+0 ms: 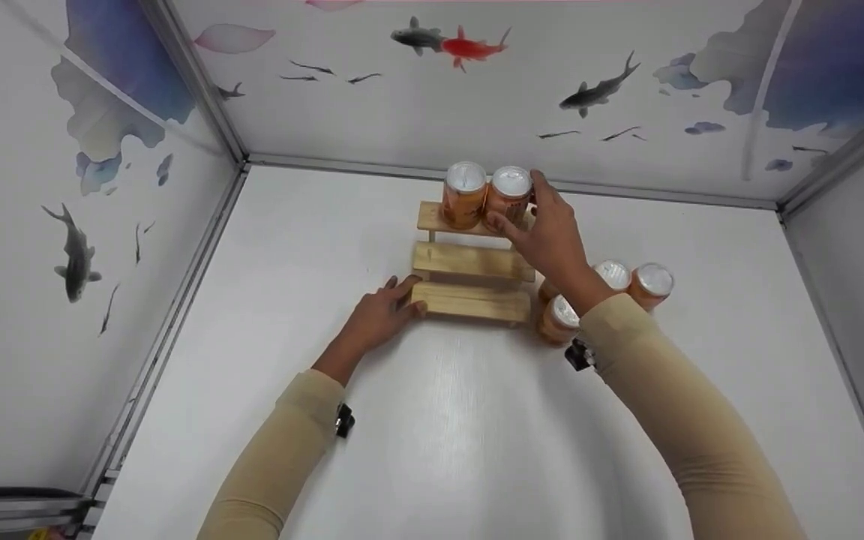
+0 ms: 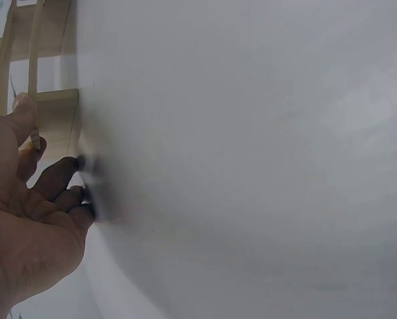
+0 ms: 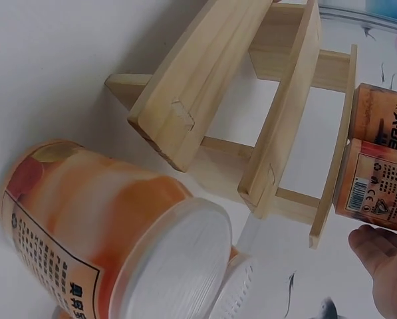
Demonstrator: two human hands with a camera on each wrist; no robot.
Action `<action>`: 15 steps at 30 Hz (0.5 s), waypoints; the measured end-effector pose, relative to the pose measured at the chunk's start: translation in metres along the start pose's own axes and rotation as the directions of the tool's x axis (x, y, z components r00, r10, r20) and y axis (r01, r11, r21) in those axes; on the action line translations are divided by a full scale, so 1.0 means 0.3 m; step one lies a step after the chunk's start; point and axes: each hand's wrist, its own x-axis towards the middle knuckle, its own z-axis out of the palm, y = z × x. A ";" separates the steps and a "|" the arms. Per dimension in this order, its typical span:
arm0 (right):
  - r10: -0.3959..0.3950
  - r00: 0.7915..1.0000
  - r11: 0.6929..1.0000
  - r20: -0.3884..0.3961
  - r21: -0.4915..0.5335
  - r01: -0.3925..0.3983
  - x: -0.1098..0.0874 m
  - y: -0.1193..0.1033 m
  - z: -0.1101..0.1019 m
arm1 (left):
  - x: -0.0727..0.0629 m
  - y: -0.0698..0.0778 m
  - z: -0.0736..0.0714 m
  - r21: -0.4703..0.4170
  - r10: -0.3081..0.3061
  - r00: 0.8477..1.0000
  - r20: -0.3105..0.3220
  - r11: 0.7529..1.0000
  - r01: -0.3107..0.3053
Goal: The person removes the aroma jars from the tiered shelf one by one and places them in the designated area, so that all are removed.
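One bare left hand (image 1: 383,316) pinches the left end of the lowest step (image 1: 471,301) of a three-tier, pale-grained wooden rack (image 1: 471,261) on a smooth white desk (image 1: 439,427). Atop it, side by side, stand two orange cylindrical cans with whitish lids: a left can (image 1: 463,207) and a right can (image 1: 505,201), clasped by the right hand (image 1: 552,234). Farther right, more orange cans (image 1: 649,291) stand on the desk, partly hidden behind the right forearm (image 1: 668,375).

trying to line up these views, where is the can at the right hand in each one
Head: the can is upper middle, right of another can, held by the right hand.
Left wrist: not in it.
Right wrist: the lower of two at the right edge.
Shared landmark: the wooden rack, in all three.
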 end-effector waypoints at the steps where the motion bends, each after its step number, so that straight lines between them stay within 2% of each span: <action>1: -0.004 1.000 1.000 -0.005 0.000 0.004 0.003 0.000 0.003 | -0.009 0.011 -0.009 -0.014 -0.005 1.000 0.006 1.000 0.006; 5: -0.031 0.999 0.999 -0.032 0.012 0.031 0.018 -0.002 0.012 | -0.016 0.019 -0.013 -0.004 -0.015 1.000 0.000 1.000 0.015; 7: -0.039 0.998 0.999 -0.041 0.022 0.040 0.024 -0.003 0.015 | -0.034 0.052 -0.033 -0.028 -0.031 0.999 0.016 0.999 0.031; 10: -0.036 0.998 0.999 -0.045 0.025 0.037 0.030 -0.006 0.019 | -0.038 0.062 -0.038 -0.043 -0.027 0.999 0.028 0.999 0.028; 15: -0.007 0.999 0.999 -0.038 0.044 0.009 0.037 -0.009 0.022 | -0.001 -0.009 0.005 -0.006 0.016 1.000 0.006 1.000 -0.016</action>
